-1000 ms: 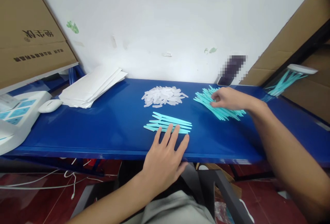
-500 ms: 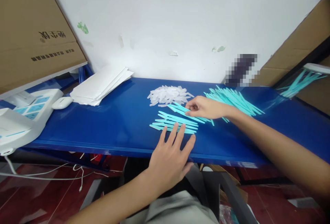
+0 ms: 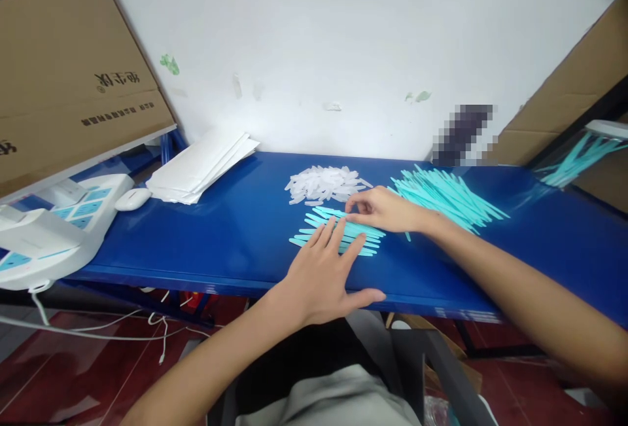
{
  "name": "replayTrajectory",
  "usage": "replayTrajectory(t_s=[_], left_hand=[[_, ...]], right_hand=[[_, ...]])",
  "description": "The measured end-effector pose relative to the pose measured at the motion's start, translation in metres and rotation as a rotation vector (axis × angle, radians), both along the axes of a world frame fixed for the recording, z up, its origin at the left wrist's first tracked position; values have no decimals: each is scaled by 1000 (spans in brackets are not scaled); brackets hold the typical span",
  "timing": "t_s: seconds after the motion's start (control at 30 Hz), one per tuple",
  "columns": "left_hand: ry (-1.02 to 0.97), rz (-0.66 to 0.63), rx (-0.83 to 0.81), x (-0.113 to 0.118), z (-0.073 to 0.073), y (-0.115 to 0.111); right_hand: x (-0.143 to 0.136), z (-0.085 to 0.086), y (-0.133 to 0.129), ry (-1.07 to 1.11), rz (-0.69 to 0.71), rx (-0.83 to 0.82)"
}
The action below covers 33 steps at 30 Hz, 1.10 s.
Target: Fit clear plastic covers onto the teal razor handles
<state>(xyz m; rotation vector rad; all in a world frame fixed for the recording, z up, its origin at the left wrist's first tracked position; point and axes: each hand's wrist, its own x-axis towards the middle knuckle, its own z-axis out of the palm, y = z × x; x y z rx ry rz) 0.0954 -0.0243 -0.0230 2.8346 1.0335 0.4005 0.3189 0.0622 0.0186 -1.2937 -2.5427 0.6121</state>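
Note:
Several teal eyebrow razors, long and thin, lie side by side in a row on the blue table. My left hand rests over the near part of this row, fingers spread and stretched out, covering some of them. At the row's far right side my right hand has thumb and fingers pinched at the end of a razor; the fingers partly hide it. To the right lies a larger loose heap of teal razors. Behind the row is a pile of small translucent white plastic pieces.
White paper sheets or envelopes are stacked at the table's left, near a white mouse-like case and a white device with blue panels. Cardboard leans at left. A clear container of teal razors is at right.
My right hand has moved slightly left with the razor, down to the row. My left hand has shifted up over the razors, its thumb swinging out. The view has shifted slightly.

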Motion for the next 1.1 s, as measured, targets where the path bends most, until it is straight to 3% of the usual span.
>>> replayTrajectory(t_s=[0.37, 0.67, 0.77, 0.83, 0.9, 1.0, 1.1], left_hand=[[-19, 22, 56, -1, -4, -5], [-16, -10, 98, -1, -7, -4], [-32, -7, 119, 0, -6, -4], [-44, -1, 134, 0, -5, -4], [-48, -2, 142, 0, -6, -4], [-45, -12, 158, 0, -8, -4], [-46, -25, 186, -1, -10, -4]], right_hand=[[-2, -2, 0, 4, -41, 13], [-11, -9, 7, -20, -271, 91], [-18, -11, 3, 9, -214, 98], [-19, -8, -1, 11, -134, 108], [-13, 2, -4, -44, -154, 222], [11, 22, -5, -279, -368, 473], [44, 37, -2, -487, -528, 410]])
